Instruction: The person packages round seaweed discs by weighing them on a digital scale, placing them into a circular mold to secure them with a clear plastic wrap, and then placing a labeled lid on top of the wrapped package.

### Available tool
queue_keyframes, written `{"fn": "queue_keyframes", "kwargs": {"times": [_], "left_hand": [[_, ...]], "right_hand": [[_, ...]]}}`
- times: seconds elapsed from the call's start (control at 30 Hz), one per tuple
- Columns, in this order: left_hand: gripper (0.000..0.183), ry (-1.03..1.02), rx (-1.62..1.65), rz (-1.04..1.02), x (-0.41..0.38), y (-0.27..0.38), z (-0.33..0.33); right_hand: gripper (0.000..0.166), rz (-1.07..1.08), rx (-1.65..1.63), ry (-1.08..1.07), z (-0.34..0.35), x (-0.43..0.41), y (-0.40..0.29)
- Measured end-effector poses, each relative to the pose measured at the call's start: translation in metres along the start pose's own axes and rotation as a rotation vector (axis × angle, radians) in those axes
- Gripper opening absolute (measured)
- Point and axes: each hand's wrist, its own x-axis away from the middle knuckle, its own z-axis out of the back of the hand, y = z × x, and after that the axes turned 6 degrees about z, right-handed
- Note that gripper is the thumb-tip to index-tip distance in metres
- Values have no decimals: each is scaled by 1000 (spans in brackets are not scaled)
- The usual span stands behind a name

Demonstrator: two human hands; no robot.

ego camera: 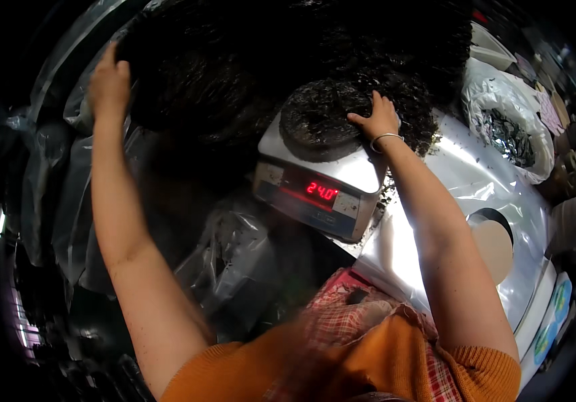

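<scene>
A digital scale with a metal pan (318,196) and a lit red display stands in front of me. On its pan rests a round, dark container or disc (320,120) covered with dark, leafy dried material. My right hand (379,118), a bangle at its wrist, is at the right side of this round thing, fingers spread; whether it presses on it I cannot tell. Far to the left, my left hand (110,85) is raised beside a big dark heap (207,85), near clear plastic bags. Its index finger points up and its grip is hidden.
Clear plastic sheeting or bags (494,186) lie right of the scale, with a round beige disc (491,251) there. An open plastic bag (509,125) holding dark flakes stands at the upper right, near a white tray (489,47). Another clear bag (237,251) hangs below left.
</scene>
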Motion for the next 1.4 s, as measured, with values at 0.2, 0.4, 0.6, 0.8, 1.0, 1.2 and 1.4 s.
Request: {"fn": "queue_keyframes", "kwargs": {"times": [0.2, 0.4, 0.6, 0.8, 1.0, 1.2, 1.4], "left_hand": [[54, 387, 401, -722, 79, 145, 2], [59, -457, 703, -542, 260, 241, -74], [30, -1512, 1978, 462, 371, 398, 11], [26, -1443, 1638, 35, 432, 422, 20], [21, -961, 956, -535, 427, 395, 42], [34, -913, 1112, -1001, 413, 447, 68], [58, -964, 518, -1420, 483, 486, 17]], "right_hand": [[100, -512, -1048, 45, 38, 32, 125], [53, -554, -1391, 117, 124, 152, 196], [51, -552, -1167, 368, 237, 265, 233], [45, -685, -1093, 515, 280, 343, 257], [38, -358, -782, 894, 280, 362, 250], [36, -65, -24, 703, 261, 360, 229], [41, -163, -592, 1029, 250, 340, 259]]}}
